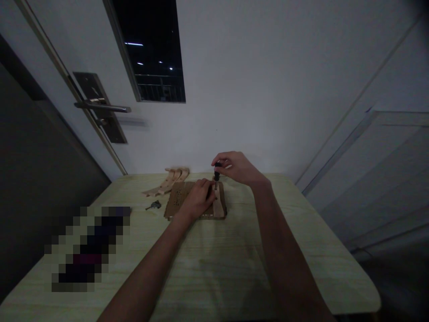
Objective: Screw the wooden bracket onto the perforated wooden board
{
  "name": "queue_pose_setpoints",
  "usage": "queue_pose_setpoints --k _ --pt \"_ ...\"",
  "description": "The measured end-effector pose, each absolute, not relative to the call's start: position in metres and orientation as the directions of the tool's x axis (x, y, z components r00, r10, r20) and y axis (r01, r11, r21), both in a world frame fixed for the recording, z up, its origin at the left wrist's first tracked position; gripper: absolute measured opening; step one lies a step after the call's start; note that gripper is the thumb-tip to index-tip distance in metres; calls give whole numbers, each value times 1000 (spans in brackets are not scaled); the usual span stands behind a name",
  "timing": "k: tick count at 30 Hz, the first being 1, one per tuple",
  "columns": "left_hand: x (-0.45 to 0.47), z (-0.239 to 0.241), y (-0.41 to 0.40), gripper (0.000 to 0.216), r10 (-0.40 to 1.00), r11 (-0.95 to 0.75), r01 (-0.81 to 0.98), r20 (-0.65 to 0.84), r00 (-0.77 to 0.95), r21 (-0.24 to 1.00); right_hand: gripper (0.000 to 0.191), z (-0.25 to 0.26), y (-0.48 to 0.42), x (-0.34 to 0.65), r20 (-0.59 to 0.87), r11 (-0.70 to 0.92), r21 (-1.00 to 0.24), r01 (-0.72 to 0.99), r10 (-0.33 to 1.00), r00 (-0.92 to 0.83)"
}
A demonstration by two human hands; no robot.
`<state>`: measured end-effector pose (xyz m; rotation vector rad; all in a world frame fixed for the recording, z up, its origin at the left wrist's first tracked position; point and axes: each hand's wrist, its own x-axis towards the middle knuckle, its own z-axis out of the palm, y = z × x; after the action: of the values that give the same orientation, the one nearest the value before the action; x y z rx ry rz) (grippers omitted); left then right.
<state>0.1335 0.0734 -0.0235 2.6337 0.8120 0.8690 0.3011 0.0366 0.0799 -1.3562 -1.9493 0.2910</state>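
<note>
My right hand [233, 167] pinches the black handle of a screwdriver [217, 174]. The screwdriver stands nearly upright, its shaft pointing down at a pale wooden piece [219, 206] on the right end of a brown board [176, 197]. My left hand [200, 197] rests over the board, with bent fingers holding the wooden piece beside the screwdriver's tip. The tip and any screw under it are too small to make out. Dark holes or marks show on the board's left part.
Several curved wooden pieces [172, 180] lie behind the board to the left. A small pile of dark metal parts, seemingly screws [154, 205], sits left of the board. A blurred-out dark item [97, 246] is at the table's left. A white door [241, 89] rises behind the table [214, 268].
</note>
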Motion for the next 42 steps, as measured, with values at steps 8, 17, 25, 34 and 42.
queue_pose_setpoints --k 8,17,25,34,42 --pt "135 -24 74 20 576 -815 420 482 660 400 8 76 39 300 484 434 -561 705 863 -146" --pt "134 -26 75 20 569 -821 418 490 660 389 7 78 36 297 479 422 -510 750 863 -160" --pt "134 -25 74 21 566 -823 418 491 662 385 15 78 38 294 454 388 -494 778 878 -150" --pt "134 -23 73 21 573 -817 421 474 669 394 24 77 34 297 432 404 -553 728 887 -164" --pt "134 -25 74 19 564 -824 417 485 668 384 5 83 34 296 455 412 -538 736 877 -158"
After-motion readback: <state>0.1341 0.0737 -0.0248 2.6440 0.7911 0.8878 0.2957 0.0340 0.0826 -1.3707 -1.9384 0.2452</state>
